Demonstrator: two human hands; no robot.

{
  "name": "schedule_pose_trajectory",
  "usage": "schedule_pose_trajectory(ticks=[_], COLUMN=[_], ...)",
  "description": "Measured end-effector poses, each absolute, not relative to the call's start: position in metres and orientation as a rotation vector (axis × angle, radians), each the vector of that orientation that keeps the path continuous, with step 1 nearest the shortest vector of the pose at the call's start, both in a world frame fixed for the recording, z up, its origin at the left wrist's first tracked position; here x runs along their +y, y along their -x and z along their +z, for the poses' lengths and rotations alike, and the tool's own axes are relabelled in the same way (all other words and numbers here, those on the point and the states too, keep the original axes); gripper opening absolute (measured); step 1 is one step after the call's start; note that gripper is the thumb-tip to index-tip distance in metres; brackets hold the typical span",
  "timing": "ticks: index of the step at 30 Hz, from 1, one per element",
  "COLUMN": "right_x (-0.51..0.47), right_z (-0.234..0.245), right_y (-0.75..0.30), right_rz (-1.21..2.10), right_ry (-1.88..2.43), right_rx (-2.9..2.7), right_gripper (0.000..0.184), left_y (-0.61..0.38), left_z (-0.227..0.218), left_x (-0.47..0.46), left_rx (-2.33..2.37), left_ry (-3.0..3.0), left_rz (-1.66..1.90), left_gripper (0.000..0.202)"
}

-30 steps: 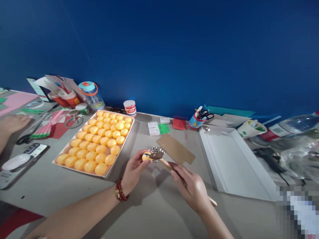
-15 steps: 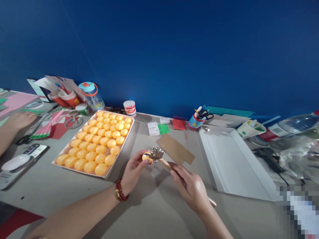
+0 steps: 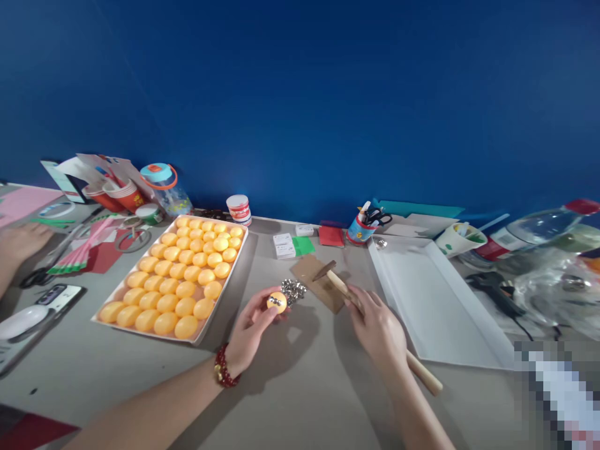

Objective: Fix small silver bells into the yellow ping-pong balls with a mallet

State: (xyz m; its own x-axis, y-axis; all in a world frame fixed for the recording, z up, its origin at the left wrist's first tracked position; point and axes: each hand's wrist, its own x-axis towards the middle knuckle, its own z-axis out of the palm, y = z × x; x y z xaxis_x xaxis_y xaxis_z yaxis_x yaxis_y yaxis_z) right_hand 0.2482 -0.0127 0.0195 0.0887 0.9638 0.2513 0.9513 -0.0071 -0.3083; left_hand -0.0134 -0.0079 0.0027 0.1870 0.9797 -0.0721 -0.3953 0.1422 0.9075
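My left hand (image 3: pixel 250 328) is closed on a small orange ball (image 3: pixel 276 302) with a metal piece stuck in its top, held just above the grey table. A heap of small silver bells (image 3: pixel 293 289) lies right behind the ball. My right hand (image 3: pixel 379 325) grips the wooden handle of a small hammer (image 3: pixel 342 287), whose dark head is raised over a piece of brown cardboard (image 3: pixel 315 279), apart from the ball.
A white tray (image 3: pixel 112 299) filled with several orange balls lies to the left. An empty white tray (image 3: pixel 438 300) sits to the right. Cups, jars, scissors and paper line the blue wall. Another person's hand (image 3: pixel 21 240) rests at far left near a phone (image 3: pixel 32 307).
The hammer head has lifted off the ball and swung back to the right over the cardboard. The ball in my left hand has dropped slightly. The camera has tilted a little.
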Motion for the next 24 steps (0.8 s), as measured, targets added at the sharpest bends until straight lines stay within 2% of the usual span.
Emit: schedule_pose_trajectory(ticks=[8,11,15,20,24], right_x=[-0.010,-0.013,-0.027,-0.042,-0.045], right_z=[0.014,0.021,0.033,0.037,0.032], right_y=[-0.252,-0.240,-0.213,-0.189,-0.178], right_rz=[-0.131,-0.035,0.476,1.221,1.526], right_ry=[1.858,1.668,1.447,1.242,1.004], right_rx=[-2.014,-1.968,-1.862,-1.559,-1.321], right_gripper=[0.020,0.020,0.020,0.033,0.048], left_y=[0.013,0.012,0.011,0.011,0.012], left_z=[0.007,0.006,0.007,0.007,0.008], left_x=[-0.009,-0.011,-0.014,-0.016,-0.018], left_rx=[0.822,0.833,0.820,0.753,0.737], left_ry=[-0.967,-0.990,-1.124,-1.487,-1.706], left_rz=[1.151,1.146,1.129,1.142,1.124], left_gripper=[0.031,0.032,0.033,0.032,0.036])
